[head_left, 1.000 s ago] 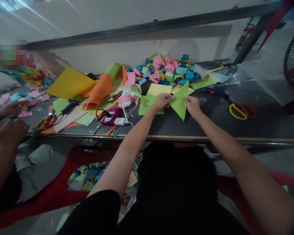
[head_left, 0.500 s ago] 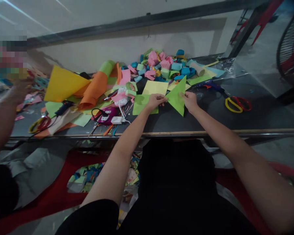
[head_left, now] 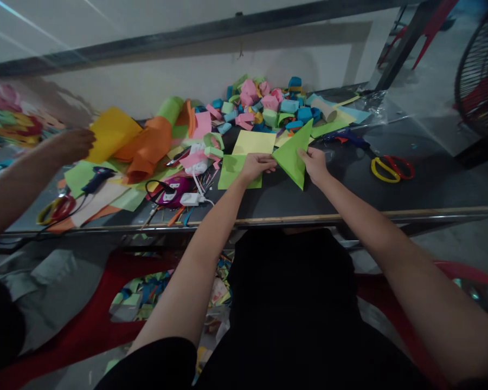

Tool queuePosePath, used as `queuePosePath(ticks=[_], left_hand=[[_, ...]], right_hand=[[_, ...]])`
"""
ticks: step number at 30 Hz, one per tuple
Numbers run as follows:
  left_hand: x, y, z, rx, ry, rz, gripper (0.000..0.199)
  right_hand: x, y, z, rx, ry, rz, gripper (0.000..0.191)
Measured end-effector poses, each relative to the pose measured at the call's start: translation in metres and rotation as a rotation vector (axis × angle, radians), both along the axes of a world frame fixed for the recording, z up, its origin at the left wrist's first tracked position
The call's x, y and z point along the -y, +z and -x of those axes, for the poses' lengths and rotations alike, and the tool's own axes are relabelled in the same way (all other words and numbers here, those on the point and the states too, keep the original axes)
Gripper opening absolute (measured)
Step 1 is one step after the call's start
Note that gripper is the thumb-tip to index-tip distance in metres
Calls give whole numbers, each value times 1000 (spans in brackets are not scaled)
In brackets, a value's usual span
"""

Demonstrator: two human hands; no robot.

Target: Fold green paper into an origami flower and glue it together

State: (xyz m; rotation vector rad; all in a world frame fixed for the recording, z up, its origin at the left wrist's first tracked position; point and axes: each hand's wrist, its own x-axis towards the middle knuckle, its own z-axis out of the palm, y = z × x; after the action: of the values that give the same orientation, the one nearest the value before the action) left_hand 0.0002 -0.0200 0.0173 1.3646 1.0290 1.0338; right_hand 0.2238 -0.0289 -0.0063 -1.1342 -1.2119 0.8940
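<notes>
A bright green sheet of craft paper (head_left: pixel 293 154), folded into a triangle, is held up just above the table. My right hand (head_left: pixel 315 165) pinches it along its right edge, thumb on the near face. At its left corner, the fingers of my left hand (head_left: pixel 258 167) are closed on the paper. Beneath my left hand lies a flat green square sheet (head_left: pixel 231 172). Just behind that, a pale yellow sheet (head_left: pixel 254 142) rests on the table.
Small folded paper pieces (head_left: pixel 268 105) are heaped at the back. Red-and-yellow scissors (head_left: pixel 391 169) and a blue glue gun (head_left: pixel 352 139) lie right. Orange paper (head_left: pixel 150 146) and a purple power strip (head_left: pixel 174 192) sit left. A co-worker's hand (head_left: pixel 75 145) touches yellow paper (head_left: pixel 111 132).
The folded green sheet has turned slightly in my hands, which stay almost in place. The co-worker's hand has moved right onto the yellow paper. The whole view has shifted a little.
</notes>
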Motion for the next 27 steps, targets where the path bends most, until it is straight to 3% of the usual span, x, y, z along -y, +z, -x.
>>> queuePosePath(ticks=[11,14,20,27], left_hand=[[2,2,3,11,-165,-41,39],[3,2,1,-12,-124,-47,40],[13,5,-15,4,89,-71,33],[23,13,-23,28,133,-81,21]], right_hand=[[5,5,2,-114,61,-28,56],[8,7,3,-98,59,-24,53],[14,14,5,-56,6,-47,54],[21,23,8,-31,-1,-24,52]])
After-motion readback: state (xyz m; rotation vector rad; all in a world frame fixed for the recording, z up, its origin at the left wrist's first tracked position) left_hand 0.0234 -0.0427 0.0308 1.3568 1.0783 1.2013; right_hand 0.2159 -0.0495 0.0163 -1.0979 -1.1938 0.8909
